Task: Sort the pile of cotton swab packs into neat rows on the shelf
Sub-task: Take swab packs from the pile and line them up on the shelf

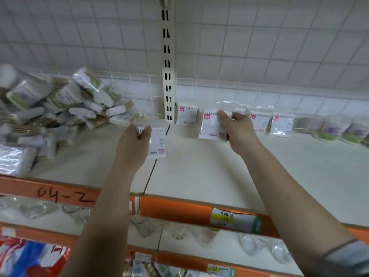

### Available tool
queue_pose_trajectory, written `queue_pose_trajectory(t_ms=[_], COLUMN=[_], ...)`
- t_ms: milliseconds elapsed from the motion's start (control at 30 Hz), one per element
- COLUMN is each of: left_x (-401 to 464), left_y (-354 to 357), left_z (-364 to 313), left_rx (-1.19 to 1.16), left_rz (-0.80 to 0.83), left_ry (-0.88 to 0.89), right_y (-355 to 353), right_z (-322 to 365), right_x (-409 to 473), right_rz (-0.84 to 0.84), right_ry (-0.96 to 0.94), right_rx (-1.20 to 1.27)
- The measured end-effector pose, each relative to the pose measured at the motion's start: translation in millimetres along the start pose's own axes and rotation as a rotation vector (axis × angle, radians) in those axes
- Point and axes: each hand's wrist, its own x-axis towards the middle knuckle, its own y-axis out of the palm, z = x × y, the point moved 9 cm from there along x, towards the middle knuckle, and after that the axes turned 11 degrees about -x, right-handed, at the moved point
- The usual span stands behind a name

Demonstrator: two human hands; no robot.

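A: Left hand?
B: Gripping one pack by its left edge, held above the shelf, near the upright post.

A: Right hand?
B: Pinching a second pack, standing upright in the row along the back grid.

A: Remaining stock?
B: Loose pile at far left, well apart from the row. Green packs at far right. Orange strip marked "04-2" along the front edge.
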Motion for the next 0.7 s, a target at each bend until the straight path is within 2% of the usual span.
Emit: queue_pose_trajectory(t_ms=[333, 567, 700], left_x=[20.0, 28.2, 30.0], left_y=[-24.5, -30.1, -30.9], left_z=[19.5, 32.0, 35.6], left_rx=[0.041, 0.015, 0.008], left_rz=[-0.015, 0.025, 0.034], left_ry=[-0.061, -0.061, -0.064], right_y=[67.8, 77.7, 77.9], right_z=[11.6, 3.8, 7.1], right_x=[42.5, 54.3, 53.8], right_rz=[-0.021, -0.105, -0.127], right_ry=[-0.113, -0.207, -0.255], right_rx=[-0.218, -0.485, -0.476])
